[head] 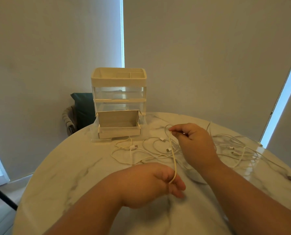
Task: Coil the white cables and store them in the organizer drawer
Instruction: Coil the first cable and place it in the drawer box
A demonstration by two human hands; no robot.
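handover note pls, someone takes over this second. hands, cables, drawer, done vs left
Left hand: grips one white cable at its lower part.
Right hand: pinches the same cable higher up, so it runs stretched between the two hands above the table.
Other cables: loose and tangled on the table on both sides of the right hand, none coiled.
Organizer: at the table's far edge. Its bottom drawer is pulled open, with no cable visible in it.
Done: drawer open, one cable in hand.
Left: coil it, put it in the drawer, then the same for the rest.
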